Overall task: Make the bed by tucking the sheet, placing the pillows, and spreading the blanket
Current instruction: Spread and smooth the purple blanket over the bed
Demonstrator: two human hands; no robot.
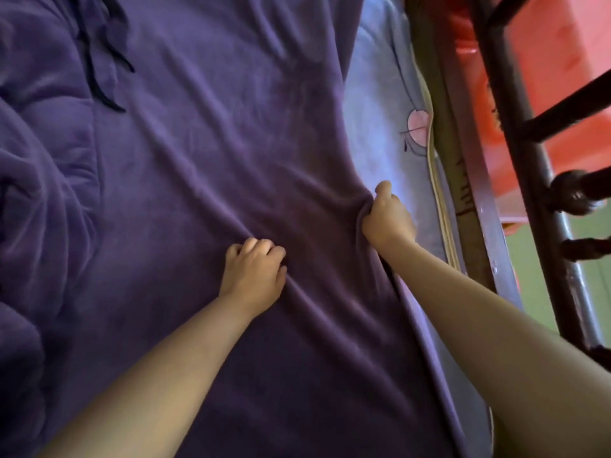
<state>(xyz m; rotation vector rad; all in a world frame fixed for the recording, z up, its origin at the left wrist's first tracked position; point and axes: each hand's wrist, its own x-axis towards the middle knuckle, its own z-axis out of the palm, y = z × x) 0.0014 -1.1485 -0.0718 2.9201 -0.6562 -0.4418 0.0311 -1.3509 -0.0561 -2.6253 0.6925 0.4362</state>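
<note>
Gripping one purple blanket (pixel 205 160): left hand (pixel 253 271), right hand (pixel 385 219).

We see a soft purple blanket (pixel 198 193) spread across the bed, creased where our hands bunch it. To its right, beyond our right hand (pixel 386 219), lies a strip of pale blue sheet (pixel 380 127) with a pink print.

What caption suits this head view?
Both hands, left hand and right hand, grip the soft purple fleece blanket over a pale blue sheet.
</note>
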